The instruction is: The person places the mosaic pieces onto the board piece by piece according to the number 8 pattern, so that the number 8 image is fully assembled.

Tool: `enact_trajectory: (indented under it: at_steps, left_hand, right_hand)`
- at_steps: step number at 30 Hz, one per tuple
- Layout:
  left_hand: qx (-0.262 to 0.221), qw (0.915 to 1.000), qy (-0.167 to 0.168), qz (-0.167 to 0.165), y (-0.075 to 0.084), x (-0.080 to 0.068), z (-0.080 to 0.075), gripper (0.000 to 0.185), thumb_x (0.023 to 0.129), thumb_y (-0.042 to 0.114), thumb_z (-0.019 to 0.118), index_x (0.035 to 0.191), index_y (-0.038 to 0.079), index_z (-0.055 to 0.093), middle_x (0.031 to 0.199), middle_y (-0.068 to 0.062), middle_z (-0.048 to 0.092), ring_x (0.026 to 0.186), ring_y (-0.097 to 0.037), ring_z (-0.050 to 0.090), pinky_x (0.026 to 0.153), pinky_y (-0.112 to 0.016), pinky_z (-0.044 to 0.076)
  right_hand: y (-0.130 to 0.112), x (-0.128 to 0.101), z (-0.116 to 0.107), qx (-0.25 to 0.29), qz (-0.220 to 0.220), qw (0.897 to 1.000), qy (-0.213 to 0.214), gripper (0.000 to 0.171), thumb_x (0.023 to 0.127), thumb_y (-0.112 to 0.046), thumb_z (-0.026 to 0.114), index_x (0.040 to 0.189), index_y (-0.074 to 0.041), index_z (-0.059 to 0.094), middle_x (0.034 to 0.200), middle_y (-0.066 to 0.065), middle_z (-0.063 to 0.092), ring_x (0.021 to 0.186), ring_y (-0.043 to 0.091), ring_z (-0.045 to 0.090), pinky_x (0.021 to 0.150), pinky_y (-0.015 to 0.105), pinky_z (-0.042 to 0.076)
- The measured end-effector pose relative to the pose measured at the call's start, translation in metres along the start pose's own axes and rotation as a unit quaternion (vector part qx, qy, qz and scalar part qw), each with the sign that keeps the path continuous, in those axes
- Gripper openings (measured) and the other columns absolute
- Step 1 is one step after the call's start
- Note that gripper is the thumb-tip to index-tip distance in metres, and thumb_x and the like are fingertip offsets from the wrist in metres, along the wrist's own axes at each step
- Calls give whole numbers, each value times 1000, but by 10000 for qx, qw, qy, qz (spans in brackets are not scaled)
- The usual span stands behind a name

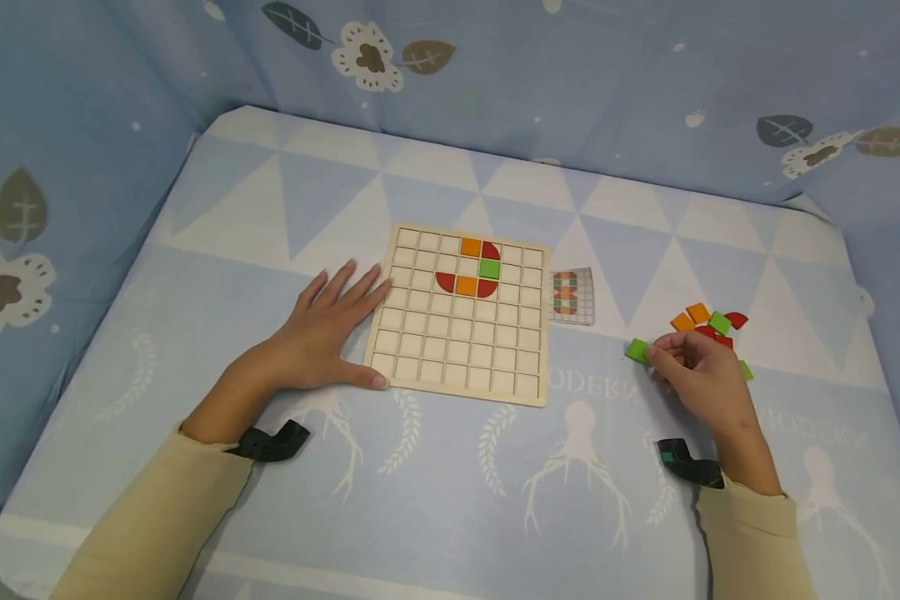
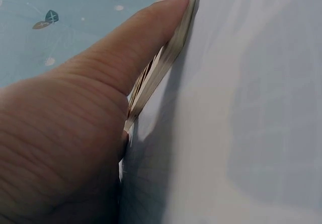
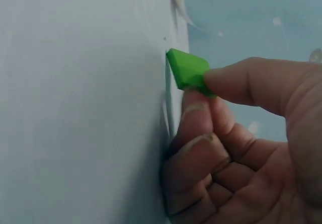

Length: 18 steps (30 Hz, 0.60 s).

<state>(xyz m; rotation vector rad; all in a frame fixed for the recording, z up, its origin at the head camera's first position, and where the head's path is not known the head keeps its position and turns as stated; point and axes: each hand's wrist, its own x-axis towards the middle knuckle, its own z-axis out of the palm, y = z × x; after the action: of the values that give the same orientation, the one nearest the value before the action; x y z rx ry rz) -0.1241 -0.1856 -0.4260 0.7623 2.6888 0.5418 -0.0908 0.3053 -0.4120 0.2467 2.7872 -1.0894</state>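
Between thumb and fingers my right hand (image 1: pixel 693 367) pinches a green square tile (image 3: pixel 188 68), close over the table at the left of a small pile. My left hand (image 1: pixel 322 333) lies with fingers spread along the left edge of a wooden grid board (image 1: pixel 457 395), its thumb at the near left corner. In the left wrist view the thumb (image 2: pixel 146 38) touches the board's side. Near the top of the board sit orange squares (image 1: pixel 471 247), red quarter-round tiles (image 1: pixel 446 282) and a green square (image 1: pixel 489 268) in the cells.
Beside the board's right edge lies a small pattern card (image 1: pixel 583 296) printed with a coloured grid design. The pile past my right hand has orange squares (image 1: pixel 697 312), green squares (image 1: pixel 719 323) and red quarter-rounds (image 1: pixel 737 320). Patterned cloth (image 1: pixel 570 75) hangs behind the table.
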Motion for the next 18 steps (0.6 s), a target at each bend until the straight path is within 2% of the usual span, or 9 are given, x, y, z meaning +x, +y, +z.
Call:
enact_trajectory:
  at_steps: [3,6,12,18]
  left_hand:
    - [1,10000,-4,-28,0,1,0,120,67,79,63,156,26,2,162,1,-8,146,-26,-15,112,-55,-6]
    - [-28,10000,7,-43,0,1,-1,120,68,79,64,156,26,2,162,1,-7,146,-26,-15,112,-55,-6]
    - [-33,10000,58,4,0,-1,-2,119,69,78,64,157,25,3,162,1,-7,146,-27,-15,112,-55,-6]
    - [-68,10000,48,33,0,1,1,120,68,78,65,157,24,4,162,0,-5,146,-27,-14,112,-55,-5]
  right_hand:
    - [-5,-2,4,-332,-237,9991,-69,29,93,-34,64,99,-6,63,79,10,63,62,17,55,52,22,46]
    - [-12,-3,9,-442,-543,9975,-113,23,93,-29,65,96,-6,63,75,8,62,61,16,54,51,21,45]
    - [-21,-7,16,-420,-726,9960,-312,20,92,-28,67,94,-8,63,75,6,61,64,16,52,53,20,43]
    - [-31,-12,32,-86,-1094,9919,-634,12,91,-21,68,93,-10,63,75,3,59,64,18,51,53,21,43]
